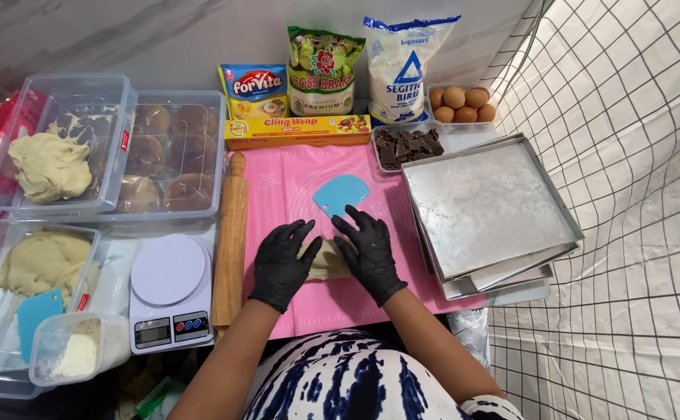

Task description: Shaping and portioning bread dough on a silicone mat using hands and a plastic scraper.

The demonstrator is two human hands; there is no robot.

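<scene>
Dough piece [326, 260] lay on the pink mat [293, 187]; we pressed left hand [281, 260] and right hand [369, 250] flat, fingers spread, evenly.

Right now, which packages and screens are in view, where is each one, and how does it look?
Yellow-blue pouch: back row, left.
Green bag: back row, middle.
White-blue bag: back row, right.
Long yellow-orange box: lying before the bags.
Scale screen: small dark rectangle on the white scale, left of the pink mat.
</scene>
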